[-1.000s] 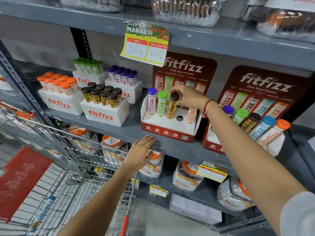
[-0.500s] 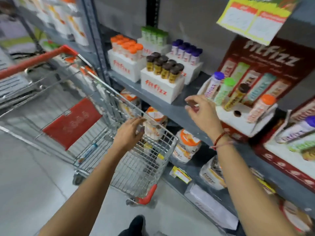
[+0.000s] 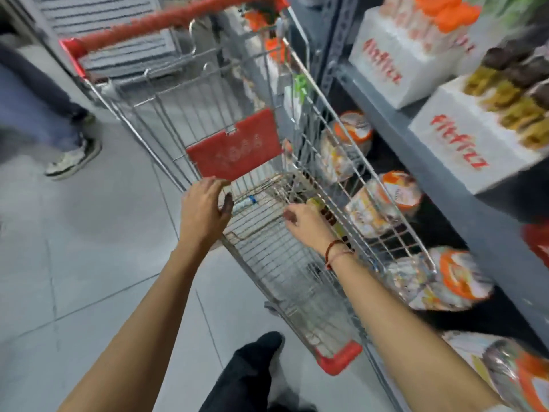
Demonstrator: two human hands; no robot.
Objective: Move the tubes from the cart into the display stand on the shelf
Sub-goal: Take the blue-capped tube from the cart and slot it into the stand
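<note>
A wire cart (image 3: pixel 297 263) of thin chromed rods stands beside the grey metal shelf (image 3: pixel 445 173), its red plastic handle (image 3: pixel 166 19) at the far end and a red corner bumper (image 3: pixel 338 356) at the near end. A flat red flap (image 3: pixel 234 145) hangs inside the basket. On the wire floor, near the left rim, lies one slim pale tube (image 3: pixel 245 202) with a blue cap, blurred. The left hand (image 3: pixel 203 209) curls over the left rim, fingers closed on the wire. The right hand (image 3: pixel 306 223) hangs inside the basket, fingers loosely parted and holding nothing, just right of the tube. The basket floor around the tube lies bare. White cardboard boxes (image 3: pixel 463 144) of capped tubes sit along the shelf edge, rounded foil-wrapped packs (image 3: pixel 383 200) below. Grey floor tiles (image 3: pixel 89 263) spread open to the left.
</note>
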